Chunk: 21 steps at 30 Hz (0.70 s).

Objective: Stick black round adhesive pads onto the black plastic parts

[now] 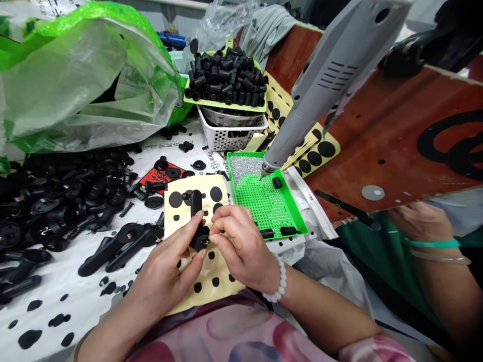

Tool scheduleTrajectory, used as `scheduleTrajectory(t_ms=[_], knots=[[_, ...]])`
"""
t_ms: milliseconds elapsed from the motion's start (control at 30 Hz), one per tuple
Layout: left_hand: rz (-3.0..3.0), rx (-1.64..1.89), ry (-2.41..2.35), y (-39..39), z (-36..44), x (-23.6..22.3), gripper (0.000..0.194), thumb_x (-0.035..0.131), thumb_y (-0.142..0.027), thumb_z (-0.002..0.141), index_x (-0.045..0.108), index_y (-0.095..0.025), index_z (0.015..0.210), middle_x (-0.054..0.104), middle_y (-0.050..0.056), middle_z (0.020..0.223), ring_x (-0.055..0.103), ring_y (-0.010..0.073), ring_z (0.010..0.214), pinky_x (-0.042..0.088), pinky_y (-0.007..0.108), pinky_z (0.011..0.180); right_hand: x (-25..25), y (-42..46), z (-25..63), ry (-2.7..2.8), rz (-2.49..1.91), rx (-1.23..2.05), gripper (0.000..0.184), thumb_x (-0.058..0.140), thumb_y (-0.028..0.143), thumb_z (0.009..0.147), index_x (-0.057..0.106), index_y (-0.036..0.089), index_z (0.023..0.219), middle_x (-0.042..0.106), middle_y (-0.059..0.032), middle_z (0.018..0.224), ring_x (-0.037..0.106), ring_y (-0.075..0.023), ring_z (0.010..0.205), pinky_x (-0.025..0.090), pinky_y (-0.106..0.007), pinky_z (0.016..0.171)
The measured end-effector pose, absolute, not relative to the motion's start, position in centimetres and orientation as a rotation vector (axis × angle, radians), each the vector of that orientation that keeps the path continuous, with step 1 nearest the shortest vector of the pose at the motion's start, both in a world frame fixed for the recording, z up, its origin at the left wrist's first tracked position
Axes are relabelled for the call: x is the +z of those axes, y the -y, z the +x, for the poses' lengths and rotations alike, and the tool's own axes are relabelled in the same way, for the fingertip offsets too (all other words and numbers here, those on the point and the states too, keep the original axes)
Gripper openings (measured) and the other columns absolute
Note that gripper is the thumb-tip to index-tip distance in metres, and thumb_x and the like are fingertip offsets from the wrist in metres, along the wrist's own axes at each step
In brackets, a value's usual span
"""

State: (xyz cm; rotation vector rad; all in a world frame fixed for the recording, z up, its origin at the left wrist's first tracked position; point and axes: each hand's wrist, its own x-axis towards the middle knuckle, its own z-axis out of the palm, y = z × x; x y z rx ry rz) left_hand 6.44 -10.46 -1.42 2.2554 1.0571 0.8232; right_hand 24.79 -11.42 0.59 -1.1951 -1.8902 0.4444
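Note:
My left hand (pixel 171 259) grips a black plastic handle-like part (pixel 196 203) between thumb and fingers, its long end pointing away from me and its round end near my thumb. At that round end, my right hand (pixel 241 246) has thumb and forefinger pinched together; what they hold, if anything, is too small to tell. Under both hands lies a yellow sheet (pixel 222 289) of black round stickers. To the right, a green tray (pixel 298 223) holds small silvery screws (pixel 245 166) and a few black pieces. A grey electric screwdriver (pixel 298 115) points down over the tray.
Black plastic parts (pixel 68 196) are heaped on the left. Behind them bulges a green-and-white plastic bag (pixel 90 85). Black caps (pixel 226 75) fill a yellow tray above a white basket (pixel 230 136). A brown board (pixel 396 151) stands at right, with another person's hand (pixel 422 223) below it.

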Motion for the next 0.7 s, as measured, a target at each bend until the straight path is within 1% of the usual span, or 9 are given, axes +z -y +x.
scheduleTrajectory(t_ms=[100,167,200,267,367,467,567,700], knots=[[2.227,0.814,-1.085,10.4,6.5,-1.5,0.066,0.055,-0.021,0.088,0.027,-0.031,0.147,0.057,0.007,0.133,0.065,0.0131,0.082,0.054,0.026,0.077,0.7,11.4,24.8,1.891,-1.194,0.437,0.013,0.047,0.016,0.089,0.055,0.018,0.079,0.059,-0.0078,0.090,0.054,-0.0198,0.091,0.039,-0.039,0.086],[2.137,0.803,-1.091,10.5,6.5,-1.5,0.063,0.055,-0.023,0.088,0.031,-0.030,0.146,0.060,0.007,0.129,0.064,0.0111,0.073,0.055,0.026,0.074,0.7,11.2,24.8,1.868,-1.194,0.477,0.012,0.048,0.016,0.088,0.056,0.017,0.079,0.059,-0.0075,0.091,0.054,-0.0191,0.091,0.039,-0.038,0.087],[2.072,0.792,-1.091,10.6,6.5,-1.5,0.061,0.054,-0.024,0.089,0.032,-0.029,0.145,0.062,0.007,0.126,0.064,0.0111,0.072,0.055,0.025,0.073,0.7,11.1,24.8,1.852,-1.195,0.507,0.011,0.049,0.015,0.087,0.056,0.017,0.079,0.059,-0.0071,0.091,0.054,-0.0186,0.091,0.039,-0.037,0.086],[1.925,0.771,-1.083,10.7,6.5,-1.5,0.059,0.054,-0.026,0.089,0.034,-0.026,0.145,0.065,0.007,0.120,0.066,0.0130,0.077,0.055,0.025,0.073,0.8,10.9,24.8,1.815,-1.193,0.573,0.009,0.052,0.014,0.086,0.056,0.016,0.079,0.059,-0.0060,0.090,0.055,-0.0178,0.091,0.038,-0.036,0.086],[1.741,0.764,-1.050,10.8,6.6,-1.5,0.058,0.055,-0.029,0.089,0.036,-0.023,0.144,0.064,0.009,0.122,0.067,0.0161,0.089,0.055,0.025,0.078,0.9,10.6,24.8,1.766,-1.197,0.655,0.007,0.054,0.014,0.084,0.057,0.017,0.078,0.058,-0.0043,0.089,0.055,-0.0171,0.090,0.039,-0.036,0.086],[1.656,0.772,-1.043,10.9,6.7,-1.4,0.058,0.056,-0.029,0.088,0.038,-0.021,0.143,0.064,0.010,0.122,0.066,0.0181,0.095,0.054,0.025,0.080,1.0,10.5,24.7,1.745,-1.212,0.700,0.008,0.055,0.013,0.082,0.057,0.018,0.076,0.058,-0.0029,0.087,0.055,-0.0171,0.089,0.039,-0.036,0.086],[1.634,0.778,-1.036,10.9,6.7,-1.4,0.058,0.057,-0.029,0.088,0.039,-0.022,0.143,0.067,0.009,0.116,0.065,0.0201,0.097,0.055,0.025,0.076,1.1,10.4,24.5,1.752,-1.238,0.705,0.009,0.055,0.013,0.081,0.057,0.018,0.074,0.058,-0.0023,0.085,0.055,-0.0172,0.088,0.039,-0.036,0.086],[1.632,0.777,-1.028,10.9,6.5,-1.5,0.059,0.057,-0.028,0.088,0.039,-0.025,0.143,0.067,0.008,0.113,0.065,0.0206,0.097,0.055,0.025,0.073,1.1,10.4,24.4,1.775,-1.262,0.693,0.010,0.055,0.013,0.081,0.057,0.019,0.074,0.058,-0.0020,0.084,0.056,-0.0171,0.087,0.039,-0.036,0.085]])
